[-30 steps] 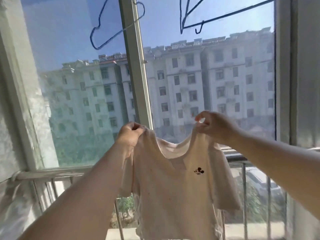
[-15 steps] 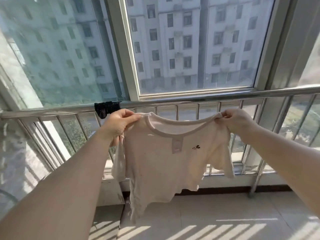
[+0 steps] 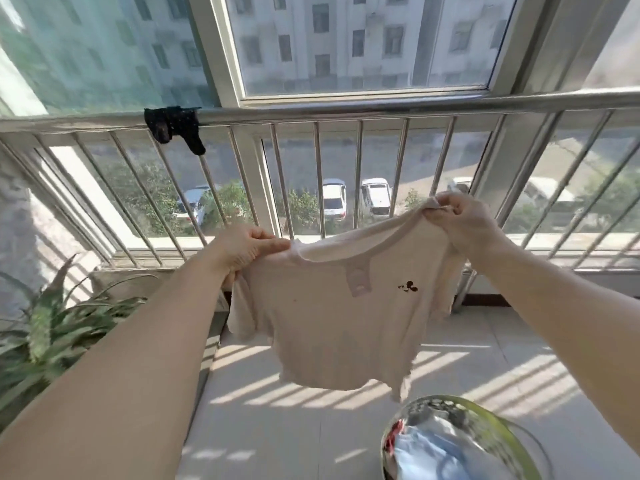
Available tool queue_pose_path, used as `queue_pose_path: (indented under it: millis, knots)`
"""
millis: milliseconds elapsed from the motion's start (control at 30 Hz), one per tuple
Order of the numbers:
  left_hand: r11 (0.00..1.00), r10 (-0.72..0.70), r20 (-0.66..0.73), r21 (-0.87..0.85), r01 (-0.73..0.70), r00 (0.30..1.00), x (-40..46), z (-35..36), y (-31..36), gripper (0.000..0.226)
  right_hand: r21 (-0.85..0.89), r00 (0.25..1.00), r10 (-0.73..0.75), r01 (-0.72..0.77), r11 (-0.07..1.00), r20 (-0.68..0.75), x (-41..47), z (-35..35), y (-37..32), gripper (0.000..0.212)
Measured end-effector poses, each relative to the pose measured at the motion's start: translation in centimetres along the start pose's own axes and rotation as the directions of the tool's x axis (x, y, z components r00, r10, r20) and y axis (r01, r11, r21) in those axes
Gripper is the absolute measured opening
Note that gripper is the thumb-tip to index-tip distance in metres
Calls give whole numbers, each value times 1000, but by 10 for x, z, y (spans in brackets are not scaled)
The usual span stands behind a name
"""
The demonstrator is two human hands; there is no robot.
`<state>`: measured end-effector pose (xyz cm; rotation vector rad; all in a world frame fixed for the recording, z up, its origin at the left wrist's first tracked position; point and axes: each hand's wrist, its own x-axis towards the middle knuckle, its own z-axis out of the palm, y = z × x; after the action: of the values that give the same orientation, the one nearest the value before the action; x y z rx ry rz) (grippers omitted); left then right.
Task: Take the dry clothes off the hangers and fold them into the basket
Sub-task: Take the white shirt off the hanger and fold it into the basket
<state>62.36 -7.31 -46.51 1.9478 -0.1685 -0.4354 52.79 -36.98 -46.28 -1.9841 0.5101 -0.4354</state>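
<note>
Sunlit balcony floor (image 3: 277,427) lies below. Left hand (image 3: 242,247) and right hand (image 3: 460,220) each pinch a shoulder of the cream baby shirt (image 3: 339,323), off its hanger but unfolded, above the metal basin (image 3: 450,410) already holding clothes.

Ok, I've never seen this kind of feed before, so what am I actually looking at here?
One camera, worn on a person's head, looks forward and down; there is no robot. The left hand and right hand each pinch a shoulder of a small cream shirt, held up spread above a tiled balcony floor. Bottom right is a shiny basin with clothes inside. A dark cloth hangs over the railing. A plant stands at the left.
</note>
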Motion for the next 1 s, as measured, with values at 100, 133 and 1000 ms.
queue_pose_path:
  millis: [100,133,1000]
  knots:
    - [994,-106,23,25,105,994,-11,35,-16,66,-6,1000,-9,9,1000,21,-14,-27,26,11]
    - [991,-135,24,12,135,991,-14,48,-21,74,-36,999,-22,23,999,30,-19,-36,35,9]
    - [913,-210,10,-357,200,978,-77,328,-35,12,108,957,247,-265,958,155,-107,-38,160,13]
